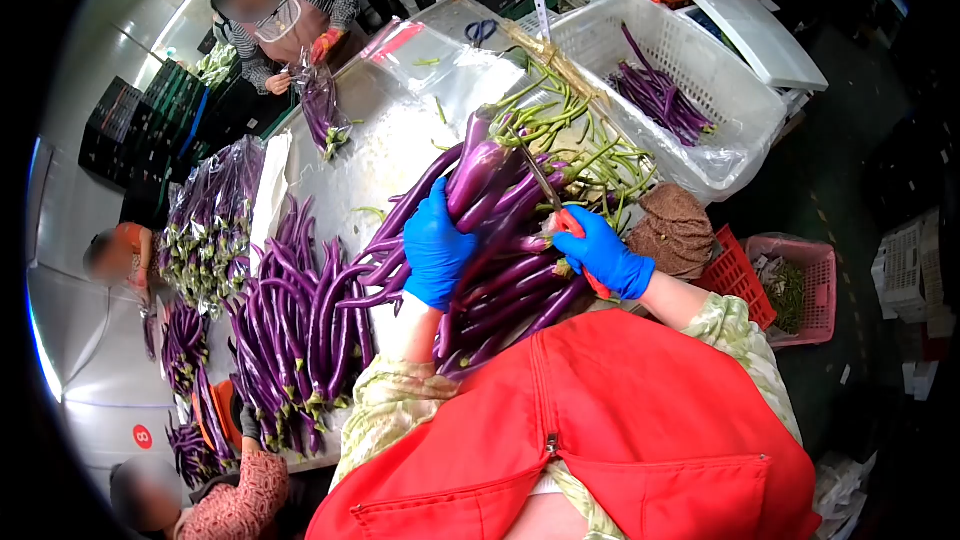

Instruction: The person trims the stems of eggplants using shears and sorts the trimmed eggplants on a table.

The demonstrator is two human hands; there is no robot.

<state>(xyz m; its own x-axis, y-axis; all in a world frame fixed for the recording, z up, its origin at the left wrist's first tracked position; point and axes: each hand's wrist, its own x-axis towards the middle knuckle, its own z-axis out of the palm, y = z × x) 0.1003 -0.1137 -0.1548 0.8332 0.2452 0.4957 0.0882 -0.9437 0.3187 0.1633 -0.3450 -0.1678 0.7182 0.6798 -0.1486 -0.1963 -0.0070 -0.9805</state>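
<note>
My left hand (438, 248), in a blue glove, is wrapped round several long purple eggplants (478, 176), their stem ends pointing away from me. My right hand (607, 255), also blue-gloved, grips red-handled scissors (566, 223). The blades lie against the eggplants' stem end; how far apart they are I cannot tell. Under and beside both hands are more loose eggplants (510, 295). Cut green stems (610, 165) are heaped just beyond the scissors.
A white crate (735, 155) holding eggplants stands at the back right. A brown cloth (672, 230), a red basket (738, 280) and a pink basket (822, 290) are on the right. Eggplants (300, 310) cover the left side. Co-workers are beyond the table and at left; one holds bagged eggplants (322, 110).
</note>
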